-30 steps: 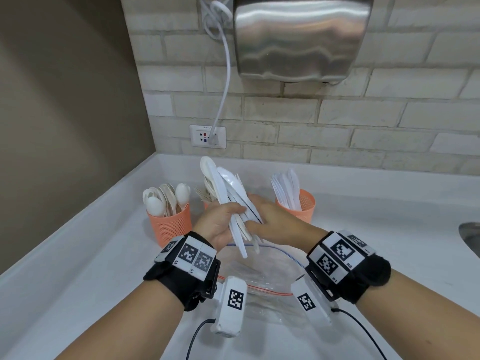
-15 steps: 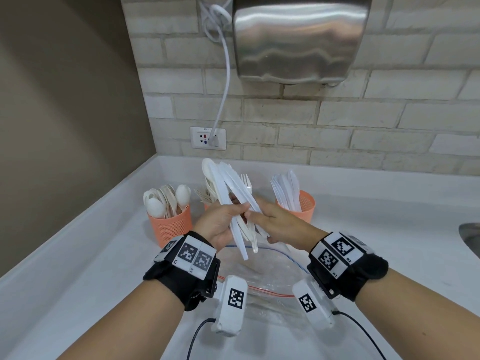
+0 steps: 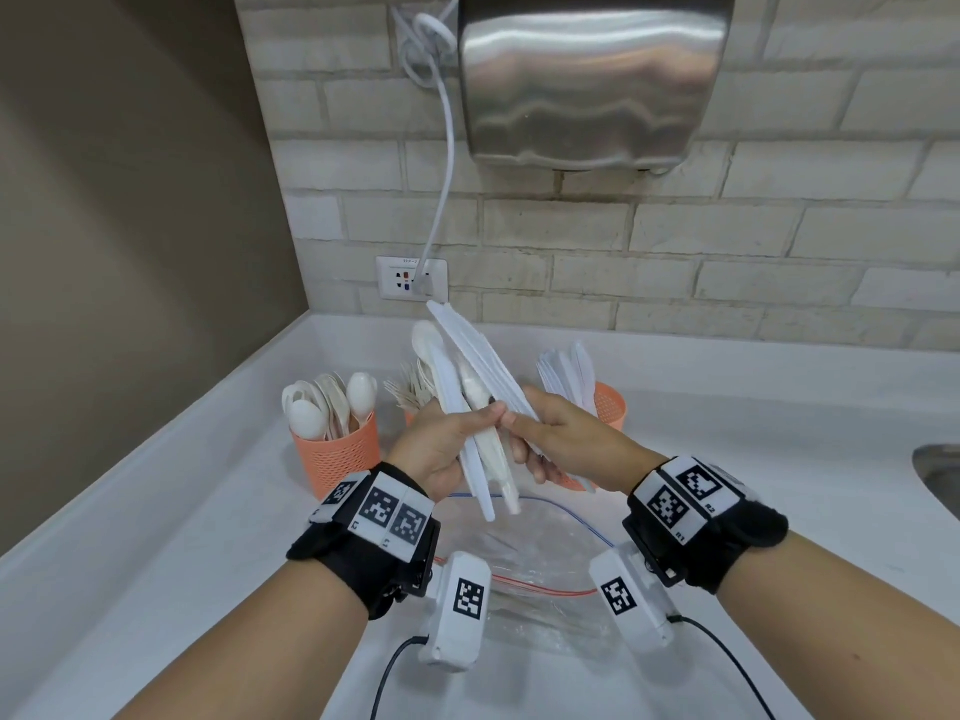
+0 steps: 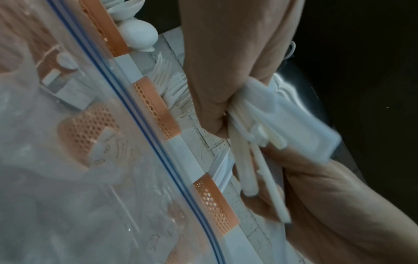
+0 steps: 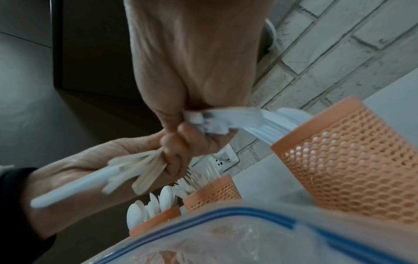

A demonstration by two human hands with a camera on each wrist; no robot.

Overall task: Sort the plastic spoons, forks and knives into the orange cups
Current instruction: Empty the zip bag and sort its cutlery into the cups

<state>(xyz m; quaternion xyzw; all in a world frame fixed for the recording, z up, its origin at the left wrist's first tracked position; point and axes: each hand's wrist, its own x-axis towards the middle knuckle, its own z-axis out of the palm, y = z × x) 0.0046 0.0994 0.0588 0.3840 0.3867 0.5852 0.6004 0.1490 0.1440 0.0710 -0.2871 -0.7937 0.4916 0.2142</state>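
My left hand point(image 3: 467, 423) grips a mixed bundle of white cutlery point(image 3: 485, 475), a spoon bowl showing at its top. My right hand point(image 3: 540, 428) pinches a flat stack of white knives point(image 3: 478, 356) that slants up to the left, just beside that bundle. Both hands hover above an open zip bag point(image 3: 540, 558). Behind them stand three orange mesh cups: the spoon cup point(image 3: 340, 457) on the left, the fork cup point(image 3: 410, 415) mostly hidden by my left hand, and the knife cup point(image 3: 610, 407) on the right. The right wrist view shows the knife stack point(image 5: 228, 119) beside the knife cup point(image 5: 350, 160).
A white counter point(image 3: 182, 511) runs into a corner, with a brown wall on the left and a brick wall behind. A socket point(image 3: 410, 279) with a white cable and a steel dryer point(image 3: 592, 80) hang above. A sink edge point(image 3: 940, 475) shows at far right.
Both hands were closed on one bundle. My right hand has drawn a stack of knives out of it, up and away, while the left hand keeps the other pieces.
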